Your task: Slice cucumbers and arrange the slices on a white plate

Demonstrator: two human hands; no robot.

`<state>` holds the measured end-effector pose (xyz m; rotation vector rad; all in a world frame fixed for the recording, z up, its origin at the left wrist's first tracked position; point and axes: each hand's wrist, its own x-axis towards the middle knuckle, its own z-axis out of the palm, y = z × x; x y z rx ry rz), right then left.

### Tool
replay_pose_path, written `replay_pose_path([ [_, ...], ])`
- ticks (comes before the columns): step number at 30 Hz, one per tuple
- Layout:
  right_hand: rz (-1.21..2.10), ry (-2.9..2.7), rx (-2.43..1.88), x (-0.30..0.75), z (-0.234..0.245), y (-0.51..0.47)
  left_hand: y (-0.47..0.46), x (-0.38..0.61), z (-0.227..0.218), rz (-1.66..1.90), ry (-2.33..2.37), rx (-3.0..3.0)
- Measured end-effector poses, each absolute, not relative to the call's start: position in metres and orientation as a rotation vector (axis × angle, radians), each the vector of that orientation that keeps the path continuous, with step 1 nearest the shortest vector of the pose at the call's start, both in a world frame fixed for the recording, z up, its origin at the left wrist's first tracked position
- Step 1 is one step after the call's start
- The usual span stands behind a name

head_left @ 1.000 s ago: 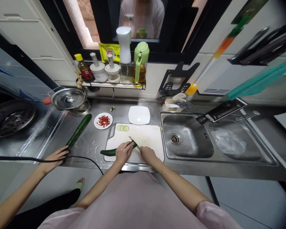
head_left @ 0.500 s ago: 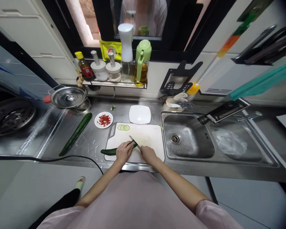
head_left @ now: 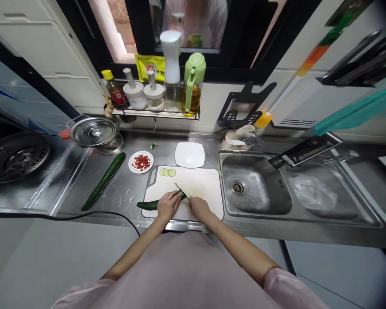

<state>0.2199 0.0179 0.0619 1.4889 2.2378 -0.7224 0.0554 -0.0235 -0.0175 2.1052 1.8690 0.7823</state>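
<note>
A white cutting board (head_left: 199,182) lies on the steel counter in front of me. My left hand (head_left: 167,205) presses down on a dark green cucumber (head_left: 146,205) that lies across the board's near left corner, fingers curled over it. My right hand (head_left: 198,207) grips the handle of a knife (head_left: 181,191), its blade angled down at the cucumber's right end beside my left fingertips. Three pale cucumber slices (head_left: 167,172) rest at the board's far left.
A whole cucumber (head_left: 103,180) lies left of the board, near a small plate of chopped red chilli (head_left: 141,162) and an empty white square plate (head_left: 189,154). A lidded steel pot (head_left: 94,133) stands at the back left. A sink (head_left: 254,189) is to the right. A black cable (head_left: 83,216) runs along the counter's front edge.
Another person's arm and hand at the counter's left edge, seen one second ago, have withdrawn out of view, as has their foot. My hands, knife and cucumber stay almost still.
</note>
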Motion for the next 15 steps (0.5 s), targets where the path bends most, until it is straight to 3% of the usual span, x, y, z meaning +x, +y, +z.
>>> replay_pose_path([
  [15, -0.700, 2.271, 1.529, 0.218, 0.047, 0.016, -0.024, 0.057, -0.017, 0.812, 1.875, 2.096],
])
